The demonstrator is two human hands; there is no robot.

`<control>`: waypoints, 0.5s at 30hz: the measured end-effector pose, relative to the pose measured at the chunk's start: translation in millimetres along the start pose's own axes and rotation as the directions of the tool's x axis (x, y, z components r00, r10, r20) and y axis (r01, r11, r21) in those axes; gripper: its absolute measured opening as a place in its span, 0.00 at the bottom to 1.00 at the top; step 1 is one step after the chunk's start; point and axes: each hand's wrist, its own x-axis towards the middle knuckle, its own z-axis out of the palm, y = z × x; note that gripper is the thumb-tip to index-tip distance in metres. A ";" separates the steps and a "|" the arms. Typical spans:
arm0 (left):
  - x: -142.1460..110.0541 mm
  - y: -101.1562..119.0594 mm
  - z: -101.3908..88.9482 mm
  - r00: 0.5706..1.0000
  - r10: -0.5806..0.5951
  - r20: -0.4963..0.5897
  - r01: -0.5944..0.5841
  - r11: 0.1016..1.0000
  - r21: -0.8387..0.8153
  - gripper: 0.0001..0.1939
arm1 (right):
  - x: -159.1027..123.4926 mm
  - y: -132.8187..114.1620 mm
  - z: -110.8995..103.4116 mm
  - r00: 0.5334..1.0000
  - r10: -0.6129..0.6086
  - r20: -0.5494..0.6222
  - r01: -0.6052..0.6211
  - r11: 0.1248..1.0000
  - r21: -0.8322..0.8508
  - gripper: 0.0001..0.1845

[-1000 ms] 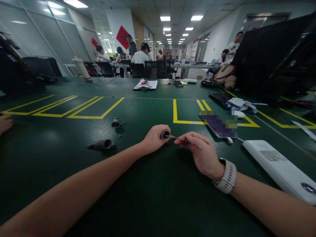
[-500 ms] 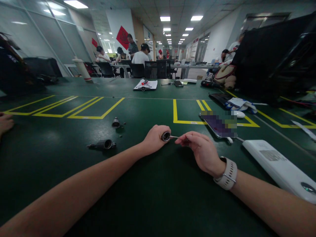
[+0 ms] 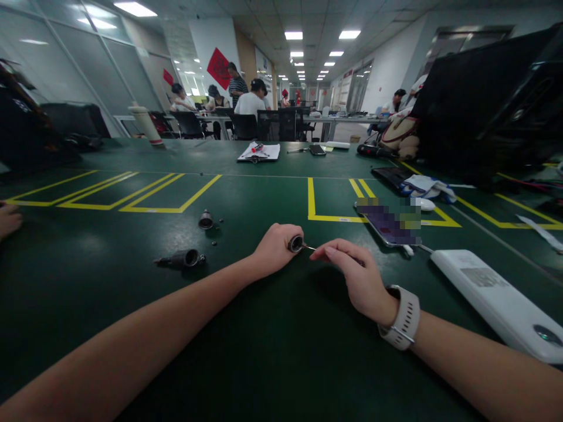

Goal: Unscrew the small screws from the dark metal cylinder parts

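**While the left hand (image 3: 277,249) steadies a hollow metal part (image 3: 296,244), the right hand (image 3: 358,278) holds a thin metal tool (image 3: 310,248) at its mouth**

Although print shows as a grey patch on the white power bank (image 3: 497,305), it is too blurred to read. The small label (image 3: 345,219) on the yellow tape (image 3: 312,199) is also illegible, as is the dark marking on the red diamond sign (image 3: 219,68). The screen of the phone (image 3: 385,227) is pixelated; the phone covers part of the tape outline, with a white mouse (image 3: 424,204) and a bunched cloth (image 3: 426,186) beyond it.

The left fingers are closed around the hollow part above the green desk (image 3: 246,351), its round opening showing a dark interior. The right fingers are pinched on the tool. To their left, a small metal cup (image 3: 205,220) and a longer housing (image 3: 187,258) lie on the desk, both with dark openings whose depths cannot be made out. Tiny pieces (image 3: 214,243) lie near the cup. Another person's hand (image 3: 9,220) rests at the left edge.
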 end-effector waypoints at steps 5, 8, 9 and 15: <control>-1.6 1.6 -1.5 0.999 0.039 0.020 -0.039 0.999 0.021 0.04 | 4.0 4.3 -1.3 0.998 0.064 0.004 -0.064 0.989 0.132 0.13; -1.3 3.0 -3.7 1.000 0.026 0.011 -0.025 0.999 -0.031 0.05 | 7.5 8.6 -1.8 0.989 0.150 -0.009 -0.140 0.937 0.321 0.13; -1.0 3.4 -4.3 1.000 0.020 0.007 -0.019 0.998 -0.061 0.06 | 8.5 9.9 -1.9 0.985 0.172 -0.002 -0.159 0.914 0.372 0.12; 0.6 4.0 -4.7 1.000 0.013 -0.009 -0.014 0.977 -0.211 0.09 | 9.5 13.2 -0.3 0.982 0.190 0.010 -0.171 0.858 0.484 0.11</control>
